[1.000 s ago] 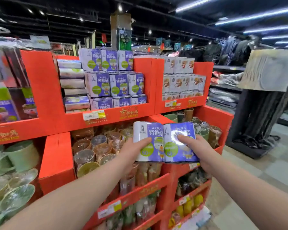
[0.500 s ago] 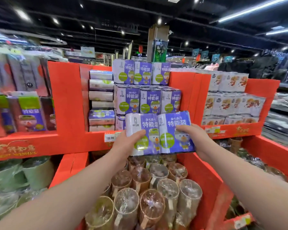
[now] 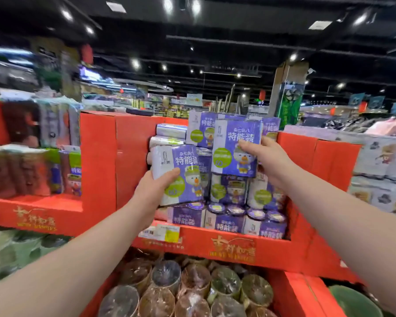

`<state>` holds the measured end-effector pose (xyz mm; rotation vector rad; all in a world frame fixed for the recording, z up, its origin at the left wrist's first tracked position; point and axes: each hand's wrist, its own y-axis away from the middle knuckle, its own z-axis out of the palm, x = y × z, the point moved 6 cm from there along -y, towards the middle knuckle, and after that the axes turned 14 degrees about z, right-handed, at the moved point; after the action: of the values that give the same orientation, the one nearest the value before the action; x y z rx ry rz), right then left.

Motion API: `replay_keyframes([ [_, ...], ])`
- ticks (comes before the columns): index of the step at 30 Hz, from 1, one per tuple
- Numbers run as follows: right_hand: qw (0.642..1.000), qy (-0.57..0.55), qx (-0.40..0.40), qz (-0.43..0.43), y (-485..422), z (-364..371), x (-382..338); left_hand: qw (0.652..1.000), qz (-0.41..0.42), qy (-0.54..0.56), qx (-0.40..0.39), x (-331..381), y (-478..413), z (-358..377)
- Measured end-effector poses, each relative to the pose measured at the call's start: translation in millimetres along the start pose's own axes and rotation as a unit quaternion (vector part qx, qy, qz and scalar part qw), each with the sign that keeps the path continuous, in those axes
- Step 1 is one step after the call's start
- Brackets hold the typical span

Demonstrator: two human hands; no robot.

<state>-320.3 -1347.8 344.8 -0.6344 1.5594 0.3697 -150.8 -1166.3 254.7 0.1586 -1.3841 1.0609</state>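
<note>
- Now each hand holds one purple pack in front of the red shelf (image 3: 215,245).
- The left hand (image 3: 151,191) curls round the lower pack (image 3: 183,161), thumb across its front.
- The right hand (image 3: 265,156) clasps the upper pack (image 3: 236,143), before the top row.
- Probably best: seat each pack squarely on the stacked packs (image 3: 229,223), labels outward.

Was a red display shelf (image 3: 233,248), upper tier stacked with purple packs (image 3: 229,225) right up to the front edge, yellow price tag (image 3: 167,232) stuck on that edge. Had wrapped cups (image 3: 192,291) crammed in the tier below.
</note>
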Motion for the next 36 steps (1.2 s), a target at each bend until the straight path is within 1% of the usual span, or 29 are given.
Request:
replay_keyframes([
  [2,1.000,-0.008,-0.010,0.001,-17,5,-8,1.000,0.003,-0.008,0.011,2,-7,-3],
  [4,1.000,0.007,-0.009,-0.003,-31,13,-15,1.000,0.002,-0.025,0.017,4,-13,-7],
  [7,1.000,0.001,-0.009,-0.024,-54,24,-24,0.999,0.009,-0.022,0.038,5,-26,-16],
  [9,1.000,0.011,-0.006,-0.029,-63,32,-31,0.999,0.021,-0.024,0.037,8,-36,-21],
  [13,0.999,0.015,0.038,-0.028,-91,43,-38,0.999,0.034,-0.030,0.020,12,-54,-31],
  [18,0.996,0.064,0.062,-0.002,-121,64,-29,0.999,0.041,-0.021,0.014,10,-74,-48],
  [22,0.993,0.078,0.080,0.029,-137,77,-19,0.999,0.046,-0.018,0.005,8,-83,-57],
  [26,0.993,0.090,0.060,0.041,-172,77,-3,0.999,0.046,-0.006,-0.007,6,-86,-57],
  [28,0.990,0.116,0.048,0.069,-166,78,-5,0.999,0.044,-0.003,-0.018,5,-88,-56],
  [30,0.976,0.191,0.044,0.094,-141,83,-12,0.999,0.042,0.002,-0.020,4,-91,-56],
  [32,0.963,0.247,0.061,0.092,-143,80,-11,0.999,0.042,0.009,-0.021,3,-93,-55],
  [36,0.953,0.281,0.082,0.079,-145,83,-7,0.999,0.040,0.021,-0.020,4,-97,-51],
])
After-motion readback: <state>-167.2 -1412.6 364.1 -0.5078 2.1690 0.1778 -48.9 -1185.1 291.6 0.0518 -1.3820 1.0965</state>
